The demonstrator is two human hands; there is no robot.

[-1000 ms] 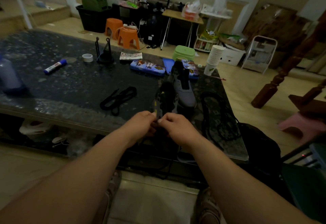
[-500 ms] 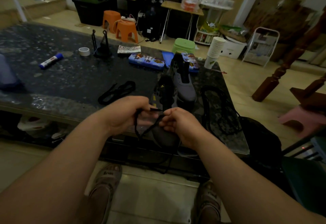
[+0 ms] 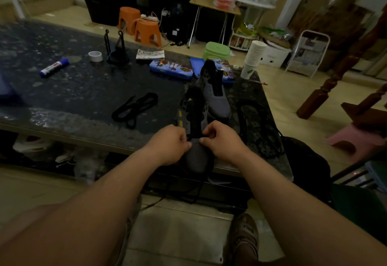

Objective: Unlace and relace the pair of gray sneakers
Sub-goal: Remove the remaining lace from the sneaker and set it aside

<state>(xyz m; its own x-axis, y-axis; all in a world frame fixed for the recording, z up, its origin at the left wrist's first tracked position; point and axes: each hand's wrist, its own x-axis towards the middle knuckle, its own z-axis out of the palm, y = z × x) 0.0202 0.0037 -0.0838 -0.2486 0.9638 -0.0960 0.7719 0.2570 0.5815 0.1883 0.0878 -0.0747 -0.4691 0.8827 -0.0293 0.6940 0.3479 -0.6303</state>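
The dark speckled table [image 3: 83,98] is taking up most of the view. The near gray sneaker [image 3: 193,117] is sitting at its front edge with the toe poking out toward the person, and the second sneaker [image 3: 216,98] is standing just behind it. The left hand [image 3: 169,144] and right hand [image 3: 223,142] are both curling tight at the near sneaker's lowest eyelets, each pinching the black lace [image 3: 159,199], whose slack is dangling below the table edge (pretty dim there, so the exact grip is hard to make out). A spare lace [image 3: 134,106] is lying bundled to the left, well apart from a blue marker [image 3: 54,67]
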